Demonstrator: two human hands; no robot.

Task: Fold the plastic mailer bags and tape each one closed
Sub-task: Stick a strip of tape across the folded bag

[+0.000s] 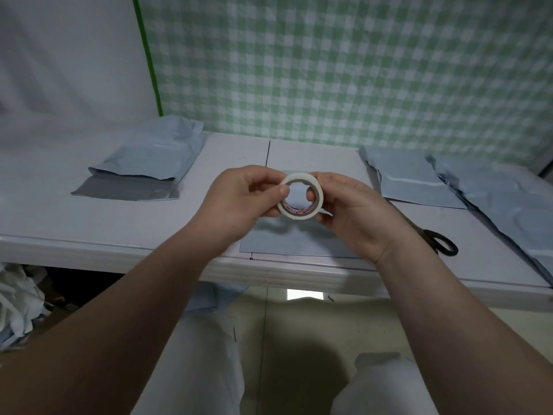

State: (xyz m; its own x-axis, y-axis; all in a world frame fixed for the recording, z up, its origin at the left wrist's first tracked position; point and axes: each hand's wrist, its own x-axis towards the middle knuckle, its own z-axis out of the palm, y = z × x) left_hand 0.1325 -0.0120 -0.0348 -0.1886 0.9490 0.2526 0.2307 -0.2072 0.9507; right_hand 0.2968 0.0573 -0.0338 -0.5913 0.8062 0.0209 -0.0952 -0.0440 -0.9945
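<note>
Makeshift packing station: white table [89,223], green checked cloth backdrop [359,70], grey mailer bags [143,157], scissors [443,244].

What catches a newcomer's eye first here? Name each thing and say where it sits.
The white tape roll stands out mid-frame, gripped by the left hand and the right hand above a flat mailer bag at the near edge of the table. Folded bags lie piled at far left. More flat bags spread on the right, with black scissors in front of them.
</note>
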